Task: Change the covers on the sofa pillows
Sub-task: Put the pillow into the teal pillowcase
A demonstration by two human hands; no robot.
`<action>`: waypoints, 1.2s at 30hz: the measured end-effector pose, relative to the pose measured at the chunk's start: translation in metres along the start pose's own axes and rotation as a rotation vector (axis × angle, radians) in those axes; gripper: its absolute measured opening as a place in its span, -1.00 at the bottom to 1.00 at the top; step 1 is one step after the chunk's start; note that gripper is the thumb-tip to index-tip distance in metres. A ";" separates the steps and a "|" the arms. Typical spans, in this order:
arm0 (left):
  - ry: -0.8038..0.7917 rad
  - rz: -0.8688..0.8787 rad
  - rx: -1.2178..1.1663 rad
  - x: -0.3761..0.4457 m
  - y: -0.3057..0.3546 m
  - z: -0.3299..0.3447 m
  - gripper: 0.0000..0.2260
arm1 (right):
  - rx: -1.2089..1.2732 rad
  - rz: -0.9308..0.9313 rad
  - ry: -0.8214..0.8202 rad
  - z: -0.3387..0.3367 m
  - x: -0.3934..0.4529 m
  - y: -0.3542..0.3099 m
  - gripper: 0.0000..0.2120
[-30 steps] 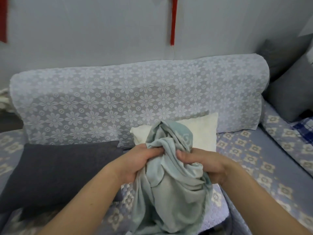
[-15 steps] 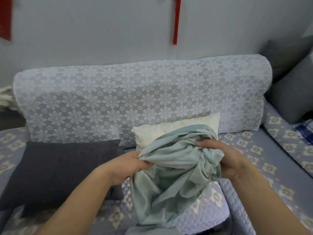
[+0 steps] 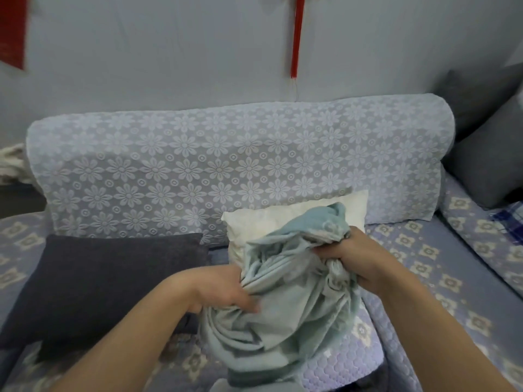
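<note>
Head view shows your left hand (image 3: pixel 223 290) and your right hand (image 3: pixel 359 258) both bunched into the pale green cover (image 3: pixel 285 295). Your left fingers (image 3: pixel 243 302) are curled into a gathered fold at the cover's near left edge; your right fingers are clenched round a twisted wad of it, up and to the right. Just beyond your right fingers the cover's upper end lies against the bare cream pillow (image 3: pixel 285 219), which leans on the sofa backrest (image 3: pixel 226 162) with its flower-patterned throw. Below your fingers the rest of the cover hangs in loose folds over the seat (image 3: pixel 424 256). Left of your left fingers a dark grey pillow (image 3: pixel 107 281) lies flat. Far right of your right fingers sits a grey cushion (image 3: pixel 492 162).
</note>
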State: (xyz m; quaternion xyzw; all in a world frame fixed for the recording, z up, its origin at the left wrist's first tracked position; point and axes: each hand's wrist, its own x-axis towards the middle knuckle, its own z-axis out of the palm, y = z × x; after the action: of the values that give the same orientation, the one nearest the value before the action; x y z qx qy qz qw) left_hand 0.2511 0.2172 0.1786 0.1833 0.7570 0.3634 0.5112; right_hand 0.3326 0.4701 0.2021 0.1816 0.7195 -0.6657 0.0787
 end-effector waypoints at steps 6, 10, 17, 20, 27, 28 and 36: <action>0.366 0.050 -0.479 0.004 -0.001 -0.001 -0.81 | 0.170 0.026 -0.072 0.016 0.001 0.006 -0.71; 0.357 0.101 -0.627 0.006 0.006 0.002 -0.79 | -0.221 0.007 -0.239 0.030 0.001 0.012 -0.56; -0.044 0.031 -0.371 -0.008 -0.006 -0.005 -0.70 | -0.325 -0.007 0.123 0.017 0.014 0.014 -0.82; 0.192 0.016 0.014 0.003 -0.009 0.000 -0.84 | -0.048 0.012 0.086 0.018 0.012 0.014 -0.78; 0.862 -0.094 0.468 0.036 -0.027 0.002 -0.84 | 0.304 0.139 -0.228 0.032 0.002 0.015 -0.65; 0.899 -0.084 0.480 0.037 -0.028 0.004 -0.84 | 0.344 0.152 -0.255 0.034 0.003 0.016 -0.65; 0.735 0.092 -0.707 0.029 -0.013 0.010 -0.67 | 0.269 0.153 -0.204 0.026 -0.001 0.025 -0.65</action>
State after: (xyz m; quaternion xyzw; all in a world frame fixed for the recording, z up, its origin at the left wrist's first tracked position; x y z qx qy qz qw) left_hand 0.2492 0.2310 0.1481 -0.1077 0.7088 0.6597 0.2253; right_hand 0.3389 0.4455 0.1769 0.1763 0.5963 -0.7629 0.1769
